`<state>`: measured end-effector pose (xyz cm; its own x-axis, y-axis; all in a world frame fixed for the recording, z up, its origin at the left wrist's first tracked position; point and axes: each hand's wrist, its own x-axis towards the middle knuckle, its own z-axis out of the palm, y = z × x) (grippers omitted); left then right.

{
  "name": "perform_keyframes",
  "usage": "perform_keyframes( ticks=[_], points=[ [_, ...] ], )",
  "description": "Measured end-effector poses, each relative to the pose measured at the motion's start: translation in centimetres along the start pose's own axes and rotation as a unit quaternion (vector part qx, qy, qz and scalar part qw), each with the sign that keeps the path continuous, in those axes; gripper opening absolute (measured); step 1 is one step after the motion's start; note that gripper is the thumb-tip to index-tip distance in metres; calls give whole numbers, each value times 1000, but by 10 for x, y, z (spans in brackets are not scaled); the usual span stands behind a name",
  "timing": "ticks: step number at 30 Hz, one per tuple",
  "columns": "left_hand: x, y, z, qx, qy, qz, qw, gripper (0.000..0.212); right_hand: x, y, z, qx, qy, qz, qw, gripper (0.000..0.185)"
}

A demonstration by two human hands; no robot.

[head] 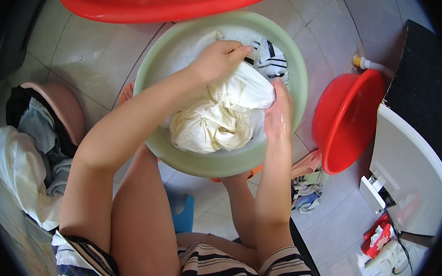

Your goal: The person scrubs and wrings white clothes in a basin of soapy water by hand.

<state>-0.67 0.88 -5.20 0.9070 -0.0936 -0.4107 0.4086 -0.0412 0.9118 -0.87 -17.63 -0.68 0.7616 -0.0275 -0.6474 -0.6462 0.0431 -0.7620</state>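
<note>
A pale green plastic basin (pixel 156 151) full of sudsy water stands before me. A wet cream-white cloth (pixel 209 127) lies bunched in its near half. My left hand (pixel 222 60) is curled over the far edge of a raised part of white cloth (pixel 246 86), thumb pointing right. On the right side of that same part, my right hand (pixel 280 108) grips its edge, fingers largely hidden behind it. The white part is stretched between both hands. Beyond it, a white garment with black stripes (pixel 271 61) lies in the suds against the basin's right wall.
A large red tub (pixel 177 6) sits beyond the basin. At left, a pink basin (pixel 57 106) holds dark, grey and white clothes. A red basin (pixel 347 119) leans tilted at right, near a white corrugated hose (pixel 380 66). A blue plastic piece (pixel 183 212) shows between my legs.
</note>
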Motion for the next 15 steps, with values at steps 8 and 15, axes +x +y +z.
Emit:
perform_keyframes(
  ticks=[8,15],
  points=[
    [-3,-38,10,261,-46,-11,964,42,27,71,-6,-296,19,-135,945,19],
    [-19,-24,21,183,104,98,973,32,13,41,25,-20,43,-17,999,27]
  ],
)
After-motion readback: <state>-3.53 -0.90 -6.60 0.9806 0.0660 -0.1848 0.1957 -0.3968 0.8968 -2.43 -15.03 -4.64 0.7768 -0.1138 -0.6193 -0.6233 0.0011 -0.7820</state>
